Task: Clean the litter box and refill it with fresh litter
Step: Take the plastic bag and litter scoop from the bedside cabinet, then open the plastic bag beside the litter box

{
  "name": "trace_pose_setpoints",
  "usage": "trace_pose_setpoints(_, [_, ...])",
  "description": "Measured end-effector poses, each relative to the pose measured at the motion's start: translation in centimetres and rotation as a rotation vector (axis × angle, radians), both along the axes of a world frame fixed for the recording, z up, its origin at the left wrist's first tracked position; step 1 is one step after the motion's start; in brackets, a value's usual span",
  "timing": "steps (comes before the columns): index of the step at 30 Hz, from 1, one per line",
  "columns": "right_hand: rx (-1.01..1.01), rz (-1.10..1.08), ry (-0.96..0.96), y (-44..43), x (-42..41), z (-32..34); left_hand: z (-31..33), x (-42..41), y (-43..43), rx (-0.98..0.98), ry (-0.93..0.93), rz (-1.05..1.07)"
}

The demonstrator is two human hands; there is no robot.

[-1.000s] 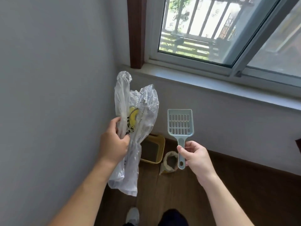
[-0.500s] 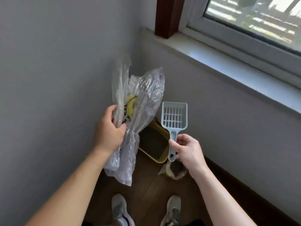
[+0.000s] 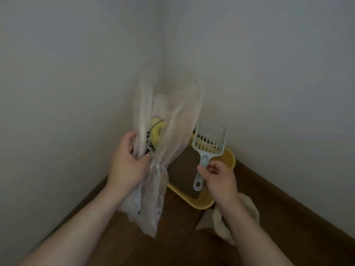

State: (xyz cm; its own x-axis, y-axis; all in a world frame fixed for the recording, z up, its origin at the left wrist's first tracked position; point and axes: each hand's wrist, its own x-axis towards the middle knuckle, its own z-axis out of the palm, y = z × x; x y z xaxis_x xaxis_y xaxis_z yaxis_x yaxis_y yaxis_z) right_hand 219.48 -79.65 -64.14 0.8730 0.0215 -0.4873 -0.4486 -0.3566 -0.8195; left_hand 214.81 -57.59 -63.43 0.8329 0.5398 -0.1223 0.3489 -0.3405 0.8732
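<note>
1. Gripping with the left hand the bunched plastic bag, centre left of frame.
2. Pinching with the right hand the scoop by its handle, slotted end up.
3. Behind both, in the corner on the floor: yellow litter box with dark litter.
4. Lower right, beside it: crumpled sack.

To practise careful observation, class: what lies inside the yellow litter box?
Dark litter fills the yellow litter box. The plastic bag, scoop and right hand hide parts of it.
</note>
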Motion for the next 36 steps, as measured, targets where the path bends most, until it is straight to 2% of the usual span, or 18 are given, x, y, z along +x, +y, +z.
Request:
trace_pose_setpoints(6, [-0.005, -0.060, -0.052, 2.5, 2.2, -12.9, -12.3, 2.9, 0.4, -0.014, -0.026, -0.071])
trace_pose_setpoints(13, [-0.055, -0.090, -0.043, 4.3, 3.7, -21.2, -19.7, 2.4, 2.5, 0.005, -0.043, -0.075])
trace_pose_setpoints(21, [-0.095, -0.141, 0.024, 5.5, 5.1, -27.1, -22.3, 1.6, 2.0, -0.002, -0.128, -0.067])
trace_pose_setpoints(28, [-0.019, -0.284, 0.370, 4.6, 6.7, -31.6, -23.6, 2.7, 1.5, 0.036, -0.176, -0.088])
trace_pose_setpoints(33, [-0.080, -0.211, 0.476, 4.6, 7.2, -33.3, -24.2, 3.1, 1.2, 0.035, -0.185, -0.090])
trace_pose_setpoints(36, [-0.162, -0.163, 0.468, 4.9, 7.2, -33.2, -24.3, 3.0, 1.4, 0.037, -0.198, -0.095])
